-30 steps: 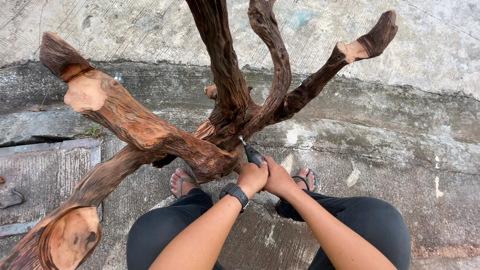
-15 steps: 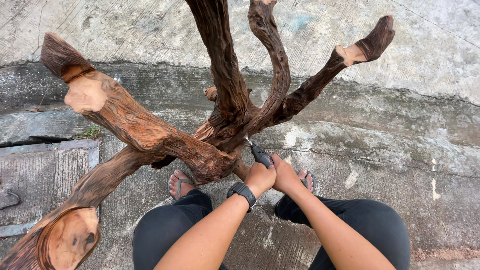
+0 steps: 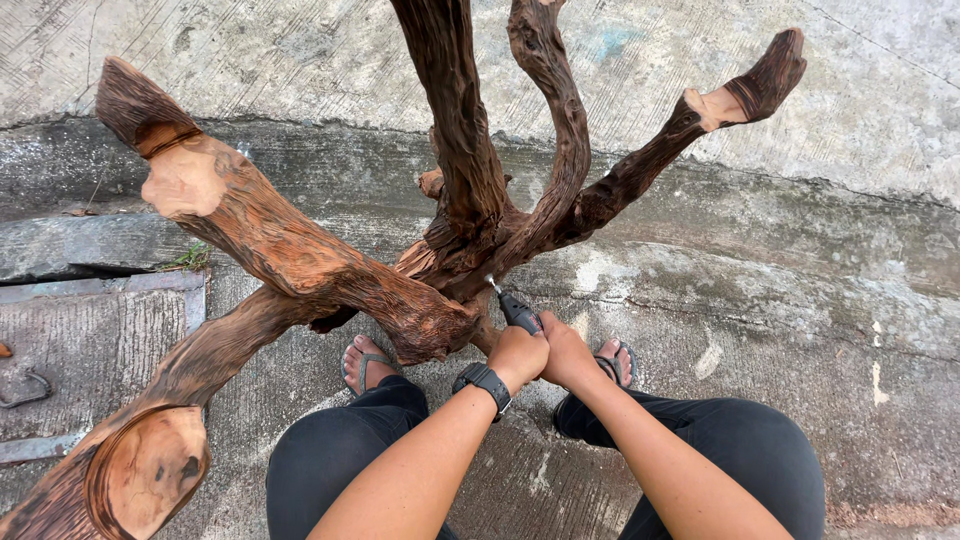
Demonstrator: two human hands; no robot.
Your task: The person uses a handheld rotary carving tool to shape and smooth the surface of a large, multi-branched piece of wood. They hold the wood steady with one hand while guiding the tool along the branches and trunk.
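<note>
A large gnarled piece of reddish-brown root wood (image 3: 300, 260) with several thick branches stands on the concrete in front of me. My left hand (image 3: 518, 355), with a black watch on its wrist, and my right hand (image 3: 566, 352) are clasped together around a small dark rotary hand tool (image 3: 515, 310). The tool's thin metal tip (image 3: 490, 283) points up and left, touching the wood near where the branches join. My knees in black trousers and my sandalled feet frame the hands.
Rough grey concrete ground (image 3: 800, 290) runs all around, with a lighter raised slab (image 3: 250, 60) at the top. A metal-edged cover (image 3: 90, 300) and a small hook (image 3: 30, 390) lie at the left. A cut branch end (image 3: 150, 470) juts toward my lower left.
Both hands with the tool have shifted slightly right and upward, and the tool's tip now meets the wood at the branch junction. The view has tilted a little.
</note>
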